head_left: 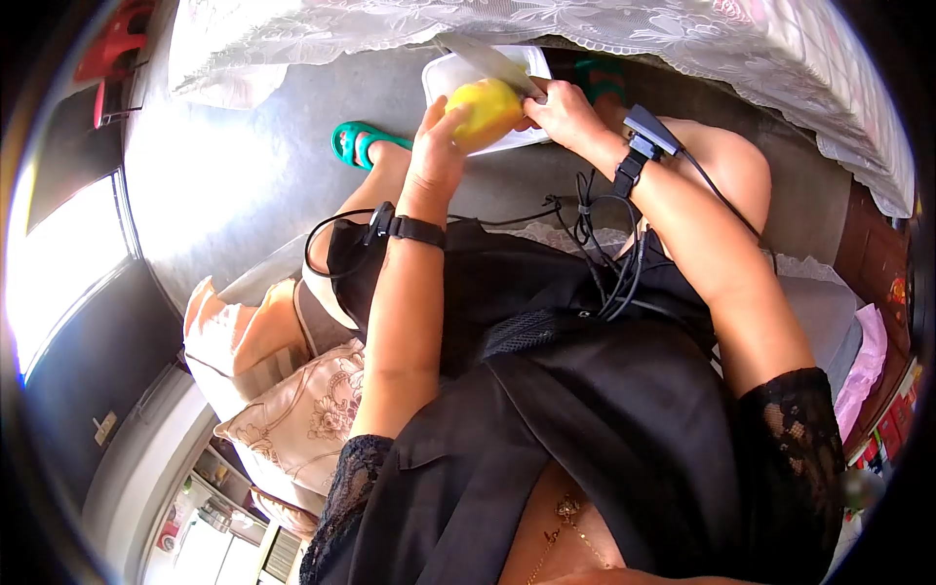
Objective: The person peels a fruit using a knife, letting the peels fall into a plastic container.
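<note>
My left hand grips a round yellow fruit from its left side, holding it over a white bowl on the floor. My right hand is closed on the handle of a knife, whose blade lies across the top of the fruit. Both wrists wear black straps with cables. I am seated, with my knees either side of the bowl.
A lace cloth hangs over a table edge across the top. Green sandals are on my feet on the grey floor. Patterned cushions lie at my left. A pink cloth sits at the right.
</note>
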Available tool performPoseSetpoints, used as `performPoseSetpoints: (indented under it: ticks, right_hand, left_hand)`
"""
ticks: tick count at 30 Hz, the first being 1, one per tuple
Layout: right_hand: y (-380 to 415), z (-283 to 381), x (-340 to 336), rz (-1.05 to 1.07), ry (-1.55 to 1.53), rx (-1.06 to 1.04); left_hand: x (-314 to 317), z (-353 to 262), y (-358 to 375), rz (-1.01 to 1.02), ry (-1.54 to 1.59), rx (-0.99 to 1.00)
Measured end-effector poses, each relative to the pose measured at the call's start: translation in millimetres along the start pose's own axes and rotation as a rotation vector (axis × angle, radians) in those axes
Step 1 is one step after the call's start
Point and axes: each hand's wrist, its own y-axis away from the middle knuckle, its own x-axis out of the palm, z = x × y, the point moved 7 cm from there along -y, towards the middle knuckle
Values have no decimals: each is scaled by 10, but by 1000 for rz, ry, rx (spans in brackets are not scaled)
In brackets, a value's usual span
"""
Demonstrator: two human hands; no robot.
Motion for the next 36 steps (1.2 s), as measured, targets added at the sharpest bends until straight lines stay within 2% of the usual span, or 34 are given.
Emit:
performPoseSetpoints:
  ticks: [3,6,9,12,15,21,24,28,31,34,36]
  right_hand:
    - [87,206,1,122,-153,37]
    - [11,0,39,38,-122,-23]
    - [-39,-125,45,87,-261,53]
    - [-36,-75,-16,94,-175,58]
    - [-6,0,-7,94,-96,41]
    - [-7,68,-5,85,-22,16]
    - [1,132,-49,55,85,-29]
    - [9,273,-94,-19,255,-116]
    - [73,343,-133,34,129,75]
    - [155,619,-207,-67,292,-211]
    - [216,635,-185,-88,277,-336]
  left_hand:
    - [264,-114,99,269,-58,12]
    - [385,-186,254,207,5,-111]
    - [360,-164,234,259,162,-176]
    - [411,-249,202,286,-20,20]
    - [357,-204,151,346,-86,-4]
    - [422,-135,267,296,78,-182]
    - [495,-193,303,316,77,-189]
    - [449,-179,221,315,21,-86]
    - [324,-155,157,247,-32,-52]
    - [271,-144,144,212,-77,-61]
    - [274,-102,154,210,-92,-94]
